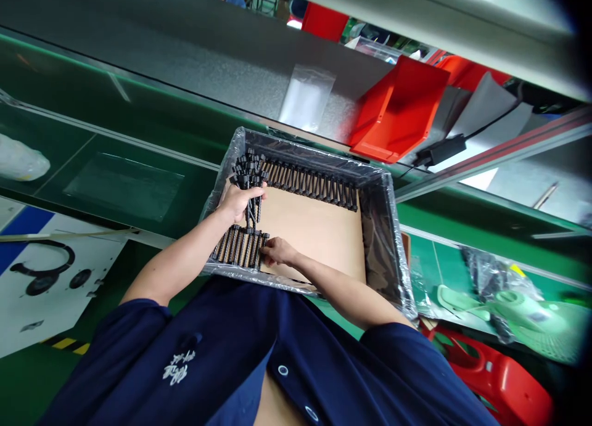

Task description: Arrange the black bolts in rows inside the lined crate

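My left hand (238, 201) is closed around a bundle of black rod-like pieces with thick ends (250, 170), held upright over the left side of a box lined with clear plastic (401, 253). My right hand (279, 252) is low in the box, fingers curled and pinched at the right end of the front row of black pieces (235, 247). Its fingertips meet the last piece there, partly hidden by them. Along the back wall runs another row of similar pieces (309, 182). Between the rows lies a tan cardboard sheet (319, 229).
Behind the box, a grey bench holds a clear plastic bag (308, 98), a red bin (398, 111) and a black power adapter (446, 150). A metal post (499, 151) slants at right. A green fan (531, 318) and red stool (504, 376) stand at lower right.
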